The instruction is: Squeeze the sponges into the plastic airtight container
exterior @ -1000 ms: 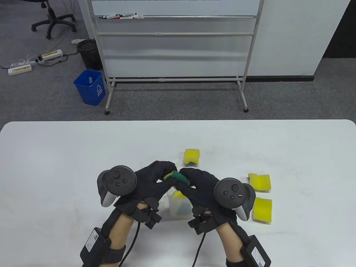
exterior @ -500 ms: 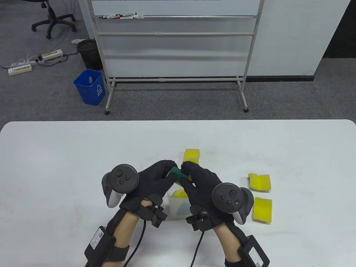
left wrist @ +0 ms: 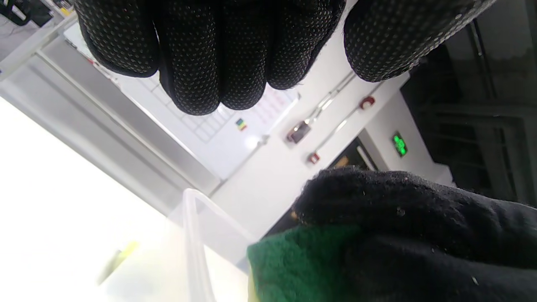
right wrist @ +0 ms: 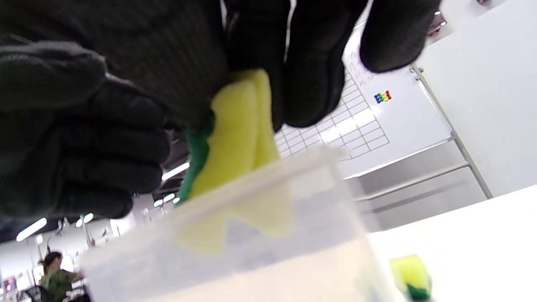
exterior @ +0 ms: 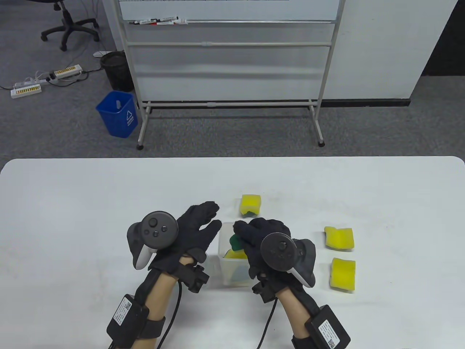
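Observation:
A clear plastic container (exterior: 222,267) stands on the table between my hands. My right hand (exterior: 242,232) grips a folded yellow-and-green sponge (exterior: 234,241) and holds it down in the container's open top. The right wrist view shows the folded sponge (right wrist: 237,138) pinched between the fingers, with its lower edge inside the container (right wrist: 260,247). My left hand (exterior: 209,218) is open and empty with its fingers spread, just left of the container's rim. In the left wrist view the rim (left wrist: 193,239) and the sponge's green side (left wrist: 293,264) lie below the open fingers (left wrist: 201,54).
Three loose yellow sponges lie on the white table (exterior: 72,203): one (exterior: 250,204) just beyond the container, two to the right (exterior: 339,238) (exterior: 343,274). More yellow sponge (exterior: 234,255) sits inside the container. A whiteboard stand is beyond the table's far edge.
Both hands held the sponge above the container. The left hand has let go and opened to the left. The right hand has moved down and pushed the sponge into the container's top.

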Demonstrator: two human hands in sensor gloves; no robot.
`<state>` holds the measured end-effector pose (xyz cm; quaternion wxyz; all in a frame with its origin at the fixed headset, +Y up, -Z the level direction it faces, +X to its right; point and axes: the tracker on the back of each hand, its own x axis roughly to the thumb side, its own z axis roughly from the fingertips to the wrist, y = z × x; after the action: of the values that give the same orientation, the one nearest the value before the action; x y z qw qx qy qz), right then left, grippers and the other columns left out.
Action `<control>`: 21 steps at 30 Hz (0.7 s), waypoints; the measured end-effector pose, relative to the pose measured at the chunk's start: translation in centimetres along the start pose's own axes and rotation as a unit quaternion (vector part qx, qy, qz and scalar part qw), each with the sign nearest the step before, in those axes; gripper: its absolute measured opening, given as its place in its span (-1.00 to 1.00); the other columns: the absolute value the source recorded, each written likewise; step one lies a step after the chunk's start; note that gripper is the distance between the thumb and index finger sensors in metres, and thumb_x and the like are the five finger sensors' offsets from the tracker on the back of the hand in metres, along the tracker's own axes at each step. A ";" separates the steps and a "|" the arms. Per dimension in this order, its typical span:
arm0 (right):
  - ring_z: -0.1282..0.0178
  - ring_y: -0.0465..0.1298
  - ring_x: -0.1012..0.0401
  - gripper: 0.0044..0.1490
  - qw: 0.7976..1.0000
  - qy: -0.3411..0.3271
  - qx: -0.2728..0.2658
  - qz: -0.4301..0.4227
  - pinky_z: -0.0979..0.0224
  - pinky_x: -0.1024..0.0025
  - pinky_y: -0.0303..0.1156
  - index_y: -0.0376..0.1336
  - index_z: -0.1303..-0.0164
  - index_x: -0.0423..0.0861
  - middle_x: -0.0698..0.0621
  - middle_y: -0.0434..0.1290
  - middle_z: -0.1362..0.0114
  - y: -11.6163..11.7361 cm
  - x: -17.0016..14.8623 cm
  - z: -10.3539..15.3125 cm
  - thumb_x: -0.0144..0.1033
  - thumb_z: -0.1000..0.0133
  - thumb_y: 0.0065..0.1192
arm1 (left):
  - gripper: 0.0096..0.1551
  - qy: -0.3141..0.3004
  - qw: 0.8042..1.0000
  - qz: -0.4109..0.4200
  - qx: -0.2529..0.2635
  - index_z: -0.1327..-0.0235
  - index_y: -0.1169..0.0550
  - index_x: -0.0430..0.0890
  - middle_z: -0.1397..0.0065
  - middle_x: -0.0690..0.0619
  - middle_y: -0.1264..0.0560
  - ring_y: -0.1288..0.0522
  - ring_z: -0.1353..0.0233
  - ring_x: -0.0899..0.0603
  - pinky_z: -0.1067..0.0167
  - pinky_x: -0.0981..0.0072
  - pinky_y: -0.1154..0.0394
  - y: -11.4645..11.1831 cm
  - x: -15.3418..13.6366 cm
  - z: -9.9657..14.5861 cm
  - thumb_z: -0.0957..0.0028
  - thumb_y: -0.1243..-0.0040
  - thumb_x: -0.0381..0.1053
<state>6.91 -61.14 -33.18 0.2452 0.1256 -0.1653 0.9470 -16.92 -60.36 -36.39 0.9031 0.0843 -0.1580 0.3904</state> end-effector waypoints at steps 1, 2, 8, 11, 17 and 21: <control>-0.30 0.59 0.01 -0.40 1.000 -0.003 0.005 0.008 -0.54 -0.23 0.27 0.49 -0.30 0.08 0.06 0.63 -0.24 0.1 0.1 0.0 -0.22 0.00 0.49 | -0.28 0.002 1.000 -0.005 0.000 -0.45 -0.42 -0.05 -0.47 -0.17 -0.50 -0.53 -0.41 -0.32 -0.37 -0.27 -0.43 0.0 -0.1 0.0 -0.06 -0.19 0.24; -0.28 0.61 0.03 -0.34 1.000 -0.006 0.005 0.017 -0.54 -0.23 0.27 0.43 -0.36 0.07 0.07 0.64 -0.22 0.2 0.2 0.0 -0.22 0.02 0.51 | -0.27 0.006 1.000 -0.015 0.001 -0.45 -0.42 -0.05 -0.48 -0.17 -0.50 -0.53 -0.41 -0.33 -0.37 -0.27 -0.43 0.0 -0.2 -0.1 -0.06 -0.19 0.24; -0.26 0.65 0.06 -0.41 0.998 -0.023 -0.005 0.060 -0.53 -0.21 0.29 0.48 -0.20 0.11 0.10 0.70 -0.14 0.6 0.7 0.1 -0.14 0.08 0.58 | -0.27 0.028 0.996 -0.081 0.005 -0.45 -0.42 -0.04 -0.50 -0.18 -0.49 -0.51 -0.43 -0.34 -0.38 -0.28 -0.42 -0.2 -1.1 -0.4 -0.06 -0.19 0.25; -0.30 0.62 0.04 -0.46 0.998 -0.018 -0.003 0.053 -0.52 -0.19 0.31 0.54 -0.14 0.10 0.10 0.70 -0.16 0.9 0.4 -0.1 -0.10 0.08 0.58 | -0.27 0.038 0.995 -0.087 0.001 -0.45 -0.42 -0.05 -0.50 -0.19 -0.48 -0.51 -0.43 -0.34 -0.37 -0.28 -0.42 -0.3 -1.7 -0.6 -0.05 -0.19 0.25; -0.42 0.55 0.00 -0.50 0.998 -0.013 -0.015 0.051 -0.53 -0.18 0.30 0.60 -0.07 0.09 0.08 0.60 -0.36 1.0 0.1 0.0 -0.06 0.07 0.56 | -0.27 0.044 0.996 -0.079 -0.003 -0.45 -0.42 -0.05 -0.50 -0.19 -0.48 -0.50 -0.43 -0.34 -0.37 -0.29 -0.41 -0.3 -2.1 -0.7 -0.06 -0.19 0.24; -0.43 0.53 -0.01 -0.49 0.997 0.004 -0.070 0.016 -0.54 -0.18 0.29 0.59 -0.10 0.06 0.03 0.57 -0.41 -0.3 -0.5 0.1 -0.07 0.06 0.52 | -0.26 0.050 0.995 -0.089 -0.003 -0.46 -0.42 -0.05 -0.51 -0.20 -0.47 -0.49 -0.44 -0.35 -0.38 -0.29 -0.41 -0.3 -2.3 -0.8 -0.05 -0.19 0.25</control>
<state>7.49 -61.19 -33.15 0.2385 0.1018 -0.2324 0.9374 -18.05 -61.95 -37.93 0.9413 0.0759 -0.1052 0.3117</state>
